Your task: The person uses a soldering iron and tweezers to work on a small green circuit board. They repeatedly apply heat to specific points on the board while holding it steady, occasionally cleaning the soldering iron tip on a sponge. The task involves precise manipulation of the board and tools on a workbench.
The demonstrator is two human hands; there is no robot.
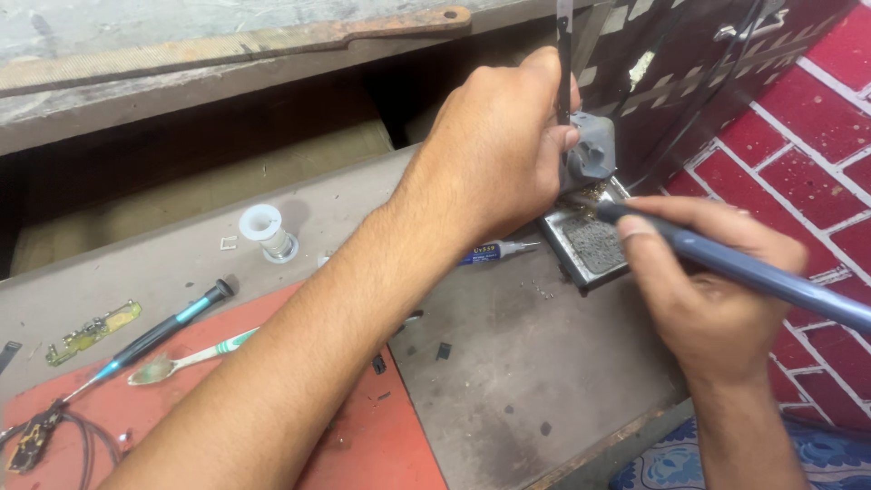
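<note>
The blue pen-shaped soldering iron [753, 272] with its smooth matt plastic handle is lying in the right hand [717, 308], and the left hand [499, 154] is pressing on a grey matt plastic stand [594, 150]. The grey worn workbench top [508, 363] is looking rough and dusty, beside a matt red rubber-like mat [363, 445]. The square metal tray [590, 249] is showing a dull, stained finish.

My left hand [494, 150] hides the thin tool's [564, 54] lower end; its top leaves frame. The blue iron's [726, 263] tip is lost in the stand [590, 245], its handle cut off right.
</note>
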